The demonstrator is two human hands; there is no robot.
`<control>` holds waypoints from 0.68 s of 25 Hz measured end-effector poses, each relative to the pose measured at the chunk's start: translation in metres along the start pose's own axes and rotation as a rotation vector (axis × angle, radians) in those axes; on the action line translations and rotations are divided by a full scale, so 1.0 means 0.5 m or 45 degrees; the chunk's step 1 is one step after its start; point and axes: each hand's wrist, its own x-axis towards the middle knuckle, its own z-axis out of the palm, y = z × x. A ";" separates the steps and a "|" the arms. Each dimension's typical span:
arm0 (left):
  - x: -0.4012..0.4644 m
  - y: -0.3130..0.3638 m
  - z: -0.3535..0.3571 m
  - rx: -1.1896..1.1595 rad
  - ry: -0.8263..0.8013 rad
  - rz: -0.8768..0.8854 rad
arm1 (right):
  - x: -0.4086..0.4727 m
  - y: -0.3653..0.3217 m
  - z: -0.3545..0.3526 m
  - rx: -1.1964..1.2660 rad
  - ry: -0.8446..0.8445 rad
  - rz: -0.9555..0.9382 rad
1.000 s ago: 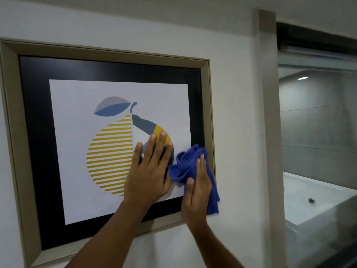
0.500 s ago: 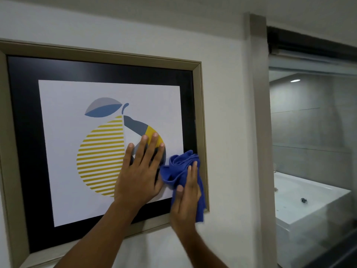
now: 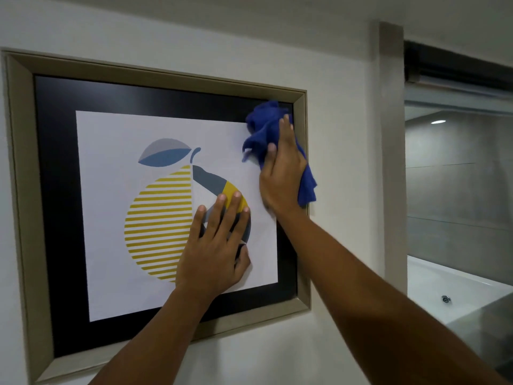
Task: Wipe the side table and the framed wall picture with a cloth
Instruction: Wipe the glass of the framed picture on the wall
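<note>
The framed wall picture [image 3: 166, 79] hangs on a white wall: beige frame, black mat, a yellow striped fruit print on white. My left hand [image 3: 213, 251] lies flat on the glass over the fruit's right half, fingers spread. A crumpled blue cloth [image 3: 263, 126] is pressed against the picture's upper right corner by my right hand [image 3: 280, 173], part of it hanging over the right frame edge. The side table is out of view.
A beige pillar [image 3: 391, 134] stands right of the picture. Beyond it a glass pane shows a bathroom with a white bathtub [image 3: 449, 284] and grey tiled walls. A dark rail [image 3: 458, 68] runs above the pane.
My right hand has slid the blue cloth up from the picture's lower right to its upper right corner. My left hand has stayed flat on the glass.
</note>
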 end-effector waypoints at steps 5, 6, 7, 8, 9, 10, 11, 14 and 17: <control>0.003 0.002 -0.002 0.014 0.003 -0.006 | -0.066 0.016 -0.005 -0.199 0.045 -0.088; 0.003 0.002 -0.001 0.012 0.008 -0.005 | -0.126 0.032 -0.014 -0.205 0.034 -0.075; 0.003 0.001 0.001 0.002 0.011 -0.001 | -0.198 0.049 -0.023 -0.197 0.016 -0.043; 0.003 0.000 0.004 -0.006 0.018 0.002 | -0.273 0.060 -0.032 -0.171 -0.006 0.012; 0.002 -0.001 0.006 -0.002 0.018 0.006 | -0.342 0.068 -0.040 -0.140 -0.030 0.093; 0.002 -0.001 0.008 0.011 0.004 0.015 | -0.395 0.074 -0.050 -0.141 -0.044 0.158; 0.000 -0.001 0.007 0.022 -0.017 0.024 | -0.428 0.077 -0.057 -0.158 -0.055 0.213; 0.002 -0.001 0.003 0.027 0.002 0.030 | -0.382 0.067 -0.061 -0.146 -0.112 0.243; 0.000 -0.001 0.004 -0.002 0.020 0.024 | -0.227 0.032 -0.043 -0.166 -0.124 0.083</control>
